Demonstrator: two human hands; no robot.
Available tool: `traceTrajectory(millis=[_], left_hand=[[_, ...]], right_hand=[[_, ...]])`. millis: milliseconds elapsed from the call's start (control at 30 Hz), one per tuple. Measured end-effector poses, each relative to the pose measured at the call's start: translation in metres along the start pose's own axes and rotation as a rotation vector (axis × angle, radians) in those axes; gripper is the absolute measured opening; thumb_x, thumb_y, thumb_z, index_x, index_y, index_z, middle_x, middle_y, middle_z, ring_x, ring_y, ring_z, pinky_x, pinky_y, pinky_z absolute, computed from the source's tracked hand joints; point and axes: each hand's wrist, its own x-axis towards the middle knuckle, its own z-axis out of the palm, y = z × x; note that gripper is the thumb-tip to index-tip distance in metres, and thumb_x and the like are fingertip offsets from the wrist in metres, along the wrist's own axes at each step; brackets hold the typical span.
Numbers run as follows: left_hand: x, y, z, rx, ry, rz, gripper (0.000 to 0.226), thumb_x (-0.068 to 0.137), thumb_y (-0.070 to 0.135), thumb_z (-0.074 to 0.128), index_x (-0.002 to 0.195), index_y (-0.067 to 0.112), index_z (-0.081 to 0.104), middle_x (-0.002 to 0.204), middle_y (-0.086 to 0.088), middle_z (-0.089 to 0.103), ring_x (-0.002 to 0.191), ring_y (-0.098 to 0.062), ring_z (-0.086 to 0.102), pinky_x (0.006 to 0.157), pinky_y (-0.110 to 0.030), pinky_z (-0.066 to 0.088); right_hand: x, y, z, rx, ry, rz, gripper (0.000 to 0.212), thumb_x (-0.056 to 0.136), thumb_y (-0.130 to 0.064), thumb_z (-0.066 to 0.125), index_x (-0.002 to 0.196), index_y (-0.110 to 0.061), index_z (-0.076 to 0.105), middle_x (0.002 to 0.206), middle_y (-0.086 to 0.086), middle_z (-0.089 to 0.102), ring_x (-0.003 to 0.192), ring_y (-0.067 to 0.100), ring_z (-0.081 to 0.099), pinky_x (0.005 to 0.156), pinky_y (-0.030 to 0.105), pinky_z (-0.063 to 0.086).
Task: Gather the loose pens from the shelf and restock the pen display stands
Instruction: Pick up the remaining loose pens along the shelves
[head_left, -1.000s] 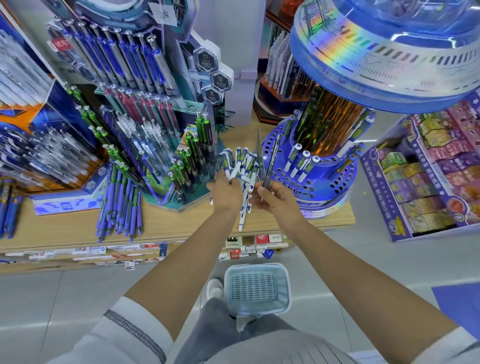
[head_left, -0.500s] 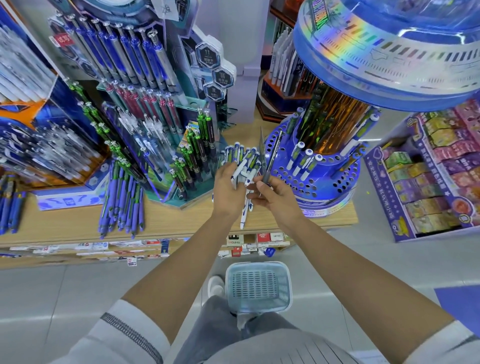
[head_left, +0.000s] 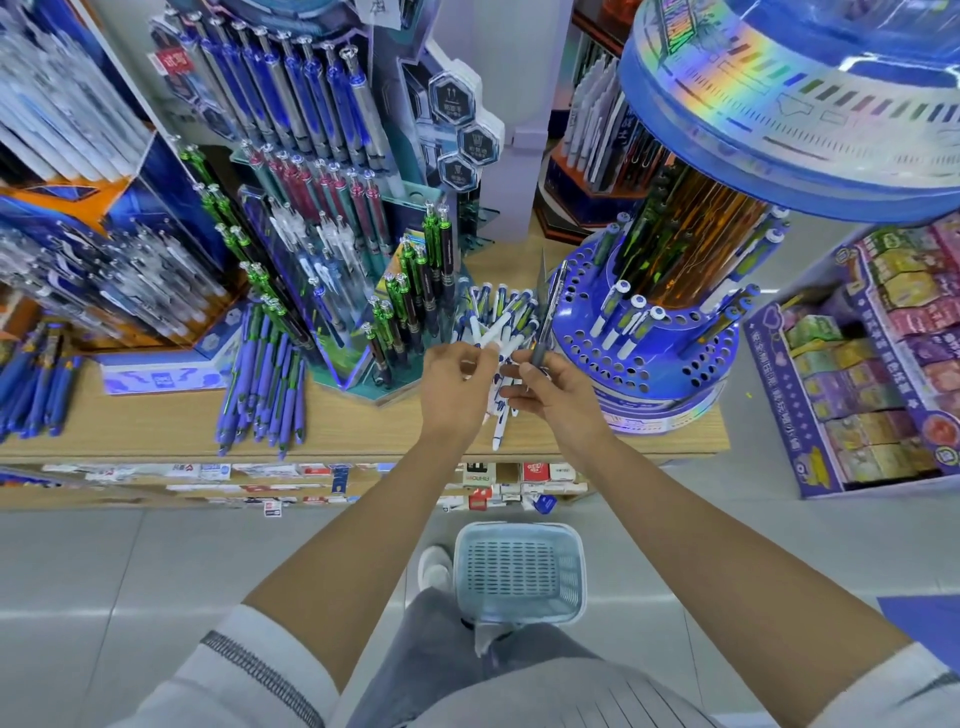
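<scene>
My left hand (head_left: 457, 387) is shut on a bundle of white and blue pens (head_left: 501, 322), their caps fanning upward and their tips hanging below my fingers. My right hand (head_left: 553, 392) sits right beside it, holding one dark slim pen (head_left: 548, 317) upright between thumb and fingers. Just right of both hands stands the round blue display stand (head_left: 670, 358), its tiers full of holes and only a few white pens in them. A loose heap of purple pens (head_left: 265, 379) lies on the wooden shelf (head_left: 363, 431) to the left.
A tall tiered stand of green, red and blue pens (head_left: 332, 218) rises left of my hands. More blue pens (head_left: 36, 384) lie at the shelf's far left. A pale blue basket (head_left: 519, 571) rests on the floor below. A purple box display (head_left: 883, 364) stands at right.
Both hands stay over the shelf's front. The right hand has drawn slightly apart from the bundle with the dark pen. The view has tilted a little.
</scene>
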Motion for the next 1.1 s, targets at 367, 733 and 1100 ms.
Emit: traceTrajectory(millis=[367, 733, 1100], left_hand=[[-0.004, 0.016, -0.006, -0.189, -0.079, -0.191, 0.030, 0.097, 0.029, 0.053, 0.072, 0.022, 0.068, 0.078, -0.009, 0.053, 0.069, -0.020, 0.044, 0.067, -0.029, 0.038], [-0.003, 0.014, 0.002, -0.151, -0.027, -0.228, 0.036, 0.096, 0.038, 0.054, 0.070, 0.013, 0.056, 0.061, -0.006, 0.044, 0.058, -0.021, 0.037, 0.060, -0.030, 0.035], [0.002, 0.009, 0.006, -0.033, 0.062, -0.229, 0.044, 0.097, 0.037, 0.050, 0.059, 0.016, 0.044, 0.051, 0.001, 0.042, 0.048, -0.017, 0.038, 0.060, -0.028, 0.037]], right_hand=[[-0.005, -0.004, -0.002, -0.018, 0.031, -0.066, 0.018, 0.100, -0.006, 0.047, 0.114, -0.005, 0.059, 0.100, 0.013, 0.069, 0.071, 0.013, 0.067, 0.073, 0.025, 0.057], [-0.024, -0.010, -0.015, -0.028, 0.138, -0.176, 0.020, 0.100, -0.007, 0.047, 0.113, 0.001, 0.061, 0.080, 0.011, 0.065, 0.061, 0.012, 0.060, 0.060, 0.021, 0.052], [-0.038, -0.012, -0.028, -0.029, 0.202, -0.269, 0.019, 0.099, -0.006, 0.050, 0.110, -0.002, 0.065, 0.088, 0.005, 0.072, 0.070, 0.014, 0.068, 0.069, 0.023, 0.056]])
